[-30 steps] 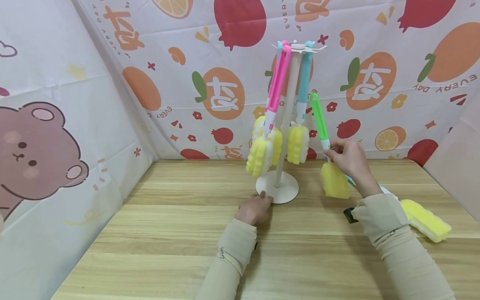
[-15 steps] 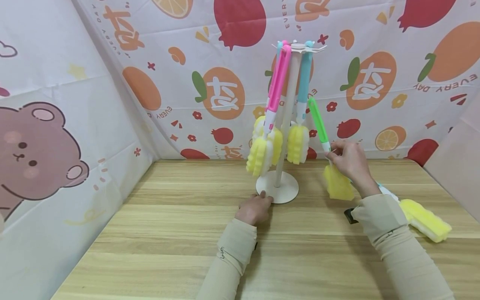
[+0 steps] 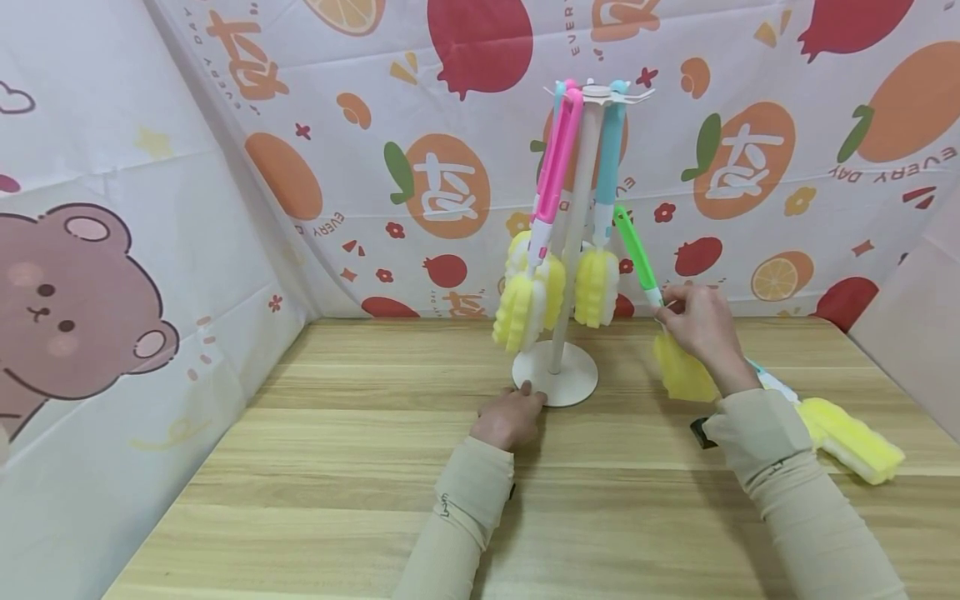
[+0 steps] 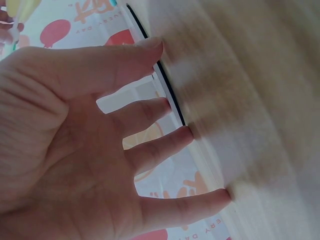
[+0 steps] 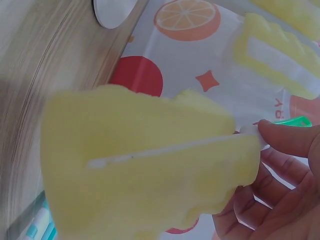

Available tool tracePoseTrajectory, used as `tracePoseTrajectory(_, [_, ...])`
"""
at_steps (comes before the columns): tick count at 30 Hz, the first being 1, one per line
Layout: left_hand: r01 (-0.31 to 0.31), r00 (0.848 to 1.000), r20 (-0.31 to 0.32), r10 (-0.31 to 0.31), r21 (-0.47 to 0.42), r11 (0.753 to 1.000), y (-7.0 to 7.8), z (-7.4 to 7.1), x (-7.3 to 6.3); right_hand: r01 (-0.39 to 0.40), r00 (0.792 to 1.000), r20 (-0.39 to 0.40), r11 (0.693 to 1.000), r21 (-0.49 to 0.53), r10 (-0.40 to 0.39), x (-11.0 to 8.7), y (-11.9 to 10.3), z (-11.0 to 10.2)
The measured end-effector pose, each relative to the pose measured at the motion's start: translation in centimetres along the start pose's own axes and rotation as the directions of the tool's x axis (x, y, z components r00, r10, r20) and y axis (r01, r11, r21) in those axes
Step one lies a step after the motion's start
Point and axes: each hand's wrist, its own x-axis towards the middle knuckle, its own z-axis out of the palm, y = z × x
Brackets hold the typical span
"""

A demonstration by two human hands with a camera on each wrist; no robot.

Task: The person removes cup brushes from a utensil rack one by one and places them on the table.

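Note:
My right hand [image 3: 701,327] pinches a sponge bottle brush with a green handle [image 3: 636,250] by its white neck. The brush tilts, handle up and left, its yellow sponge [image 5: 150,190] hanging just above the table in front of the right wrist camera. With fingers spread, my left hand [image 3: 508,418] touches the near edge of the round white base [image 3: 573,385] of a stand; in the left wrist view the fingertips [image 4: 186,132] meet base edge and tabletop. From the stand's hooks hang a pink-handled brush [image 3: 557,167] and blue-handled brushes [image 3: 611,154], sponges down.
Partly behind my right forearm lies another sponge brush [image 3: 851,442] on the wooden table [image 3: 360,492]. A small black object [image 3: 703,432] is by the right sleeve. Fruit-printed cloth [image 3: 322,92] rises behind the table, and a bear-printed cloth [image 3: 90,317] on the left.
The green-handled brush has dropped slightly and leans more to the left, its sponge shifting right with my right hand. My left hand and the stand stay where they were.

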Motion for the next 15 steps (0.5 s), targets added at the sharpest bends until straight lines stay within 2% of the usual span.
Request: tracePoseTrajectory(15, [0.010,1.000,0.014,-0.010,0.006,1.000,0.00,0.01,0.13,-0.005,1.000,0.005,0.998,-0.057,0.005,-0.14,0.50,0.31])
